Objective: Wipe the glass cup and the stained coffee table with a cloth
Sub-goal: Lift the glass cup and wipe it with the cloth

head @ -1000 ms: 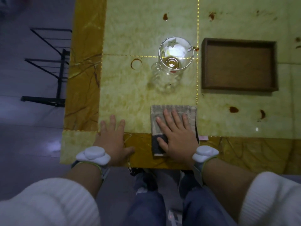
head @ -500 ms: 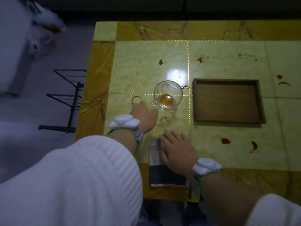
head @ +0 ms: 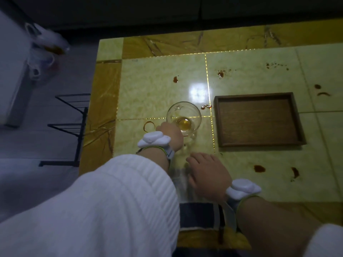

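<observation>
Cup (head: 183,117) stood upright, mouth up, near the middle of the table (head: 157,84), just left of the tray (head: 258,119). Your left hand (head: 171,135) was at its near-left side, touching the glass; whether the fingers had closed on it I cannot tell, as the hand hid them. The cup was clear, with a little amber liquid in the bottom. Your right hand (head: 208,175) lay flat, fingers spread, on the cloth (head: 198,210), whose long axis ran from the near edge toward the cup. Brown stains (head: 259,168) dotted the table, with a ring mark (head: 149,126) just left of the cup.
</observation>
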